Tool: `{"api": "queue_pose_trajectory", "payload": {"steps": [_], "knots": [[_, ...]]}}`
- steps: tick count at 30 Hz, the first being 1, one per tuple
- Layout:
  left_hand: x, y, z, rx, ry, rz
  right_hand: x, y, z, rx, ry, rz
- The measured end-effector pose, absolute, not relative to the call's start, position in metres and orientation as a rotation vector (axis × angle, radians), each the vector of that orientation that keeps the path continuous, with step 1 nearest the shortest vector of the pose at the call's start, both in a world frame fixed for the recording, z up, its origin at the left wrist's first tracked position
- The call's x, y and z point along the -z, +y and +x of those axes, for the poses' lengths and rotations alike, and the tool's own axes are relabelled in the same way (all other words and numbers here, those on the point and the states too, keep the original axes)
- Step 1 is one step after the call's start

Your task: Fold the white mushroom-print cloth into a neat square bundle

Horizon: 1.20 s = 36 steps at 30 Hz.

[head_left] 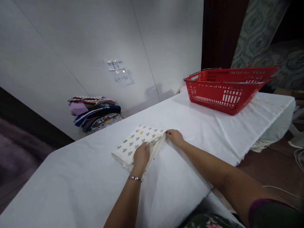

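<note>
A folded white cloth (133,139) with grey and a few yellow and green prints lies on the white-covered table (95,177). My left hand (142,155), with a bracelet at the wrist, grips the cloth's near edge, thumb on top and the other fingers hidden below. At the cloth's right corner, my right hand (175,136) pinches the layered edge between thumb and fingers. Several layers show along that right side, slightly parted.
A red plastic basket (213,95) with metal handles stands at the table's back right. Beyond the far edge, a pile of folded clothes (95,112) sits by the wall. Paper labels (123,78) are taped to the wall. A cable (282,190) runs over the floor at right.
</note>
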<state>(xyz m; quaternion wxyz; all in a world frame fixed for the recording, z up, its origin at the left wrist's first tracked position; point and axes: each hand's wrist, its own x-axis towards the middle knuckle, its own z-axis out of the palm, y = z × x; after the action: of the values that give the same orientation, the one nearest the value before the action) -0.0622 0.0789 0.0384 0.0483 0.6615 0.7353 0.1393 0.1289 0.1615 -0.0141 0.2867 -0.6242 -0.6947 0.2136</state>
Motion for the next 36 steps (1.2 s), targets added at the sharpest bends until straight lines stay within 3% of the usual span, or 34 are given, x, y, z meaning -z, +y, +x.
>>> {"api": "queue_pose_trajectory", "payload": {"steps": [14,36], "knots": [[-0.036,0.115,-0.007,-0.156,2.147,2.591,0.012,0.156,0.127,-0.559,-1.885,-1.660],[-0.050,0.144,-0.007,-0.205,2.248,2.280,0.014,0.156,0.125,-0.460,-1.960,-1.514]]}}
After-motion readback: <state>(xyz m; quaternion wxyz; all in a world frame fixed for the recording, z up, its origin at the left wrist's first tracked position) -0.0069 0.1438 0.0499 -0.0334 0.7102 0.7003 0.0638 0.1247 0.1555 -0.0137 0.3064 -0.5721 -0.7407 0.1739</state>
